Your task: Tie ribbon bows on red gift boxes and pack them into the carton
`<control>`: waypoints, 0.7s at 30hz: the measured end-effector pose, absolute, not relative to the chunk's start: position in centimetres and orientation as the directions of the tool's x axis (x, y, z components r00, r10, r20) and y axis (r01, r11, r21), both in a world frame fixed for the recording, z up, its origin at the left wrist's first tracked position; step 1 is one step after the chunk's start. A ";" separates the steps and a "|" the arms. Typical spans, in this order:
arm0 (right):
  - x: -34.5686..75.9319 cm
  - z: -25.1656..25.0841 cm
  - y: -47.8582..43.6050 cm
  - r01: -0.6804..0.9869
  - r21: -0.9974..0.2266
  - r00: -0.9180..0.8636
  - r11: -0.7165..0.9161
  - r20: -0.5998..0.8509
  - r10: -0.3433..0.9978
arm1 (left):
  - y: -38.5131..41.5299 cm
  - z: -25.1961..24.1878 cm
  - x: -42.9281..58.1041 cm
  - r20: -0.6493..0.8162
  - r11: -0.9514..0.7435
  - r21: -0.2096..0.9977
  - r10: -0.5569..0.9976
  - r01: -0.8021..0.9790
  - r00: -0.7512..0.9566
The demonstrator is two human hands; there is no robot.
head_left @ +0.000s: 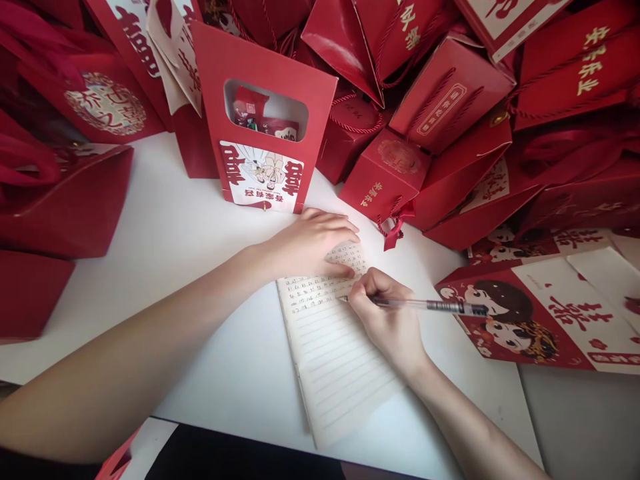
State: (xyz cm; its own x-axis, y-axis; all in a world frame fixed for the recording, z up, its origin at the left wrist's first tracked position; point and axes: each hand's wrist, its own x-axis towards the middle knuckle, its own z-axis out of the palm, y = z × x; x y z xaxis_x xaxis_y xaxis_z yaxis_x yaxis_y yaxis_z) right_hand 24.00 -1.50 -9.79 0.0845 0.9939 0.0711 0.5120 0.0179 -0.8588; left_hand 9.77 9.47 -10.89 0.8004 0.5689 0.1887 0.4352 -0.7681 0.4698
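Observation:
A lined notebook [345, 373] lies on the white table, with rows of handwritten numbers across its upper part and blank lines below. My left hand [315, 243] rests flat over the top of the page, fingers stretched out to the right, covering some of the writing. In my right hand [387, 320] is a pen [440, 306], pinched between thumb and fingers. Its tip meets the page near the end of the lowest written row, and its back end points right.
Behind the notebook stands a red box [270, 60] with a window showing small packets. Red gift boxes [385, 173] with rope handles crowd the back and right. More red boxes [75, 207] stand at left. A box with cartoon figures [540, 313] sits by the table's right edge.

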 end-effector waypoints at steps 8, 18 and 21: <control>24.1 -9.9 -1.5 0.509 -0.861 0.112 -0.012 0.052 0.992 | 9.4 -10.8 9.8 0.192 -0.770 0.468 0.568 0.434 0.800; 23.9 -9.7 -1.5 0.515 -0.857 0.140 -0.019 0.062 0.988 | 9.4 -10.8 9.7 0.198 -0.768 0.479 0.567 0.426 0.800; 24.2 -9.7 -1.5 0.432 -0.901 0.174 -0.035 0.045 0.984 | 9.4 -10.8 9.7 0.188 -0.762 0.483 0.572 0.432 0.798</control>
